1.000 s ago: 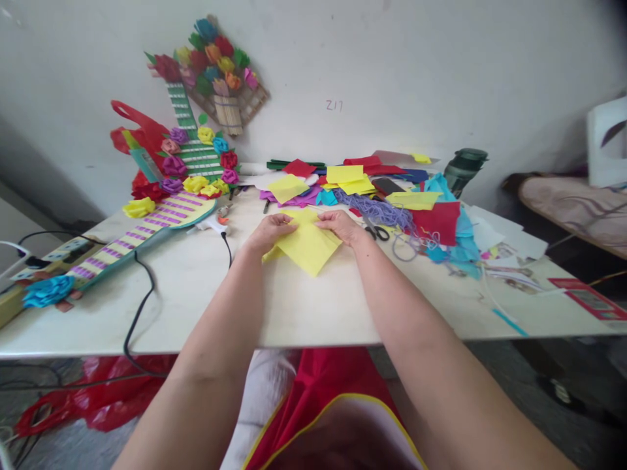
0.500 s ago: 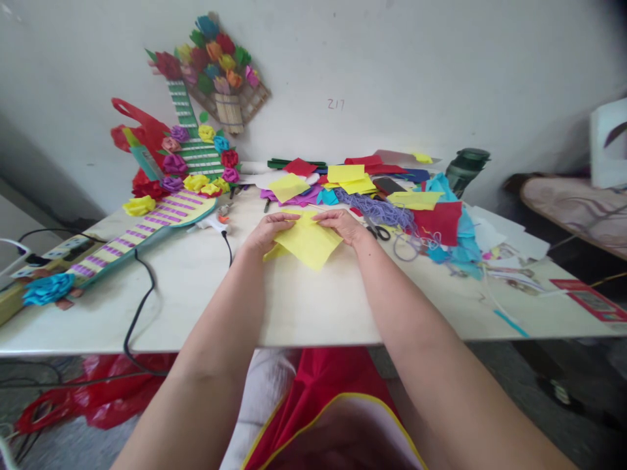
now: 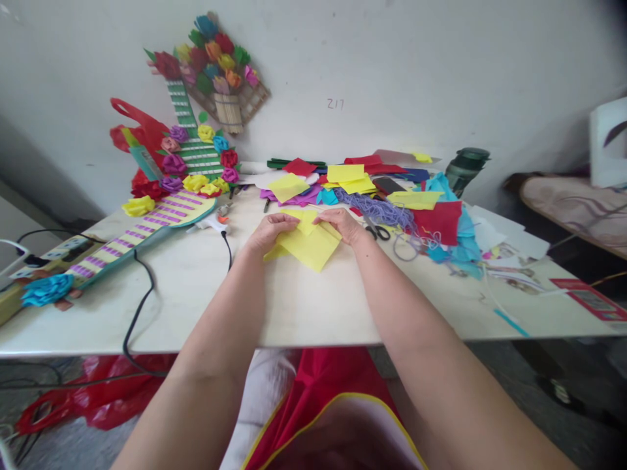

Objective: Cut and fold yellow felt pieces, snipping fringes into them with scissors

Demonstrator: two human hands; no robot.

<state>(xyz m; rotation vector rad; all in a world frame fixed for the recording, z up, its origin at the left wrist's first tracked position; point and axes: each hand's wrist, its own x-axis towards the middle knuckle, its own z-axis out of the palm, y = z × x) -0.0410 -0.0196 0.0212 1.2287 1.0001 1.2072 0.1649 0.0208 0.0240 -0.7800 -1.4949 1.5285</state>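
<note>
Between my hands is a sheet of yellow crepe paper (image 3: 311,249), its far edge folded over and one corner pointing towards me. My left hand (image 3: 272,230) pinches the folded part on the left. On the right, my right hand (image 3: 343,224) pinches the same fold with thumb and fingers. A second yellow layer shows under the sheet at the left. Black scissors (image 3: 377,231) lie just right of my right hand. Behind the hands are stacked yellow paper squares (image 3: 347,173) and a tangle of purple yarn (image 3: 376,207).
A glue gun (image 3: 211,223) with a black cord (image 3: 142,307) lies at the left. Beyond it stand a striped panel with paper roses (image 3: 200,156) and a paper-flower basket (image 3: 228,112). A dark green bottle (image 3: 467,168) and red cloth-like paper (image 3: 438,223) are at the right.
The fold at the far edge of the yellow paper has come further over towards me, showing a small pointed flap. Both hands have shifted only slightly.
</note>
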